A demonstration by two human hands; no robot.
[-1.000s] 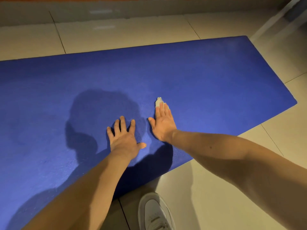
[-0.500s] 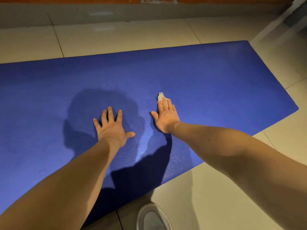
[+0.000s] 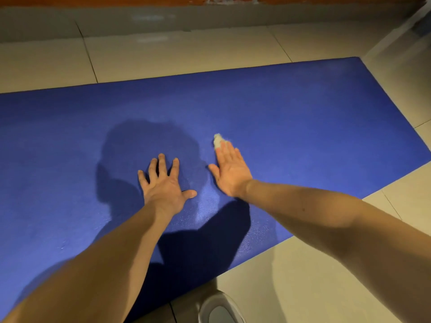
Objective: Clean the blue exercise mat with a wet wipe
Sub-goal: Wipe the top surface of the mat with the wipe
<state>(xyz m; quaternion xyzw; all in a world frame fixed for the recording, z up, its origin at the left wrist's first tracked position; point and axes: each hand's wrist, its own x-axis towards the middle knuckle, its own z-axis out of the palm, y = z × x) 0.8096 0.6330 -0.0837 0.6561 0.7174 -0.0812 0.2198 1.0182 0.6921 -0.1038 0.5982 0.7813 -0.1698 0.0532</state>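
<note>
A: Two hands, both flat on the blue exercise mat (image 3: 291, 117) in the head view. The mat lies on the tiled floor (image 3: 186, 52), filling the frame from nine o'clock across to three.

B: What is the left hand (image 3: 164, 186) doing?

A: Palm down near centre, fingers spread wide, gripping nothing.

B: And the right hand (image 3: 233, 171)?

A: Just beside it, toward three o'clock, fingers straight and together, pressing down. The wet wipe (image 3: 217, 139) pokes out from under its fingertips at twelve o'clock of the hand, pinned against the mat rather than pinched.

B: Anything else?

A: A grey shoe (image 3: 220, 308) on the floor at six o'clock, just off the mat's near edge.
</note>
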